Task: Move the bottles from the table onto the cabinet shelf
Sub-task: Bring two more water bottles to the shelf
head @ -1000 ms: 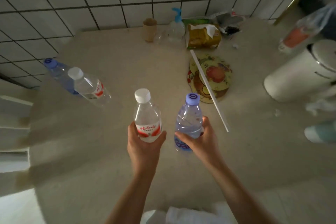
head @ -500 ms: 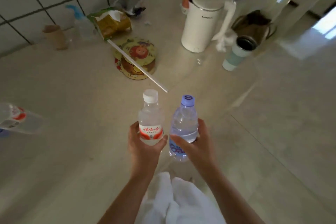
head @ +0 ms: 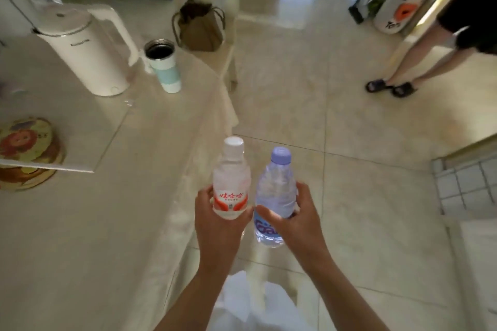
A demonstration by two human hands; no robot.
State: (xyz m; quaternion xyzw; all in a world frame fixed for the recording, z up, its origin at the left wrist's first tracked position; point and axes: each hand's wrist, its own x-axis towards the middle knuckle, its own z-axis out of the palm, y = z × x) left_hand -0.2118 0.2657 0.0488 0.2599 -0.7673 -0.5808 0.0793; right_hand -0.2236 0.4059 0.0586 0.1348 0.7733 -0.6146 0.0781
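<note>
- Clear plastic is what both my hands are wrapped around: two water bottles, held upright side by side in front of me, just past the table's edge and above the floor tiles.
- My left hand (head: 219, 226) grips the white-capped bottle (head: 231, 180) low on its body, fingers curled around the red label, thumb on the right side of it.
- My right hand (head: 298, 220) grips the blue-capped bottle (head: 274, 196) around its middle, thumb across the front just above the blue lettering, fingers round the far side.
- The two bottles are very close; I cannot tell if they touch.
- Both are off the table (head: 80, 223), which fills the left of my view under a pale cream cover.
- On the table, a white kettle (head: 86, 51) stands at the far left, with an open mint-and-white tumbler (head: 164, 67) just beside its handle.
- A round tin with a cartoon picture (head: 24, 150) sits at the left edge, and a flat pale strip (head: 53, 165) lies across it.
- Beyond the table's far end, a brown bag (head: 200, 27) rests on a seat.
- On the glossy floor (head: 349, 115) at upper right, another person's bare legs in dark sandals (head: 390, 86) stand near a doorway, with a white bag bearing an orange mark (head: 400, 11) behind them.
- I see no cabinet shelf I could identify with certainty; a patch of small white tiles (head: 468, 185) shows at right.
</note>
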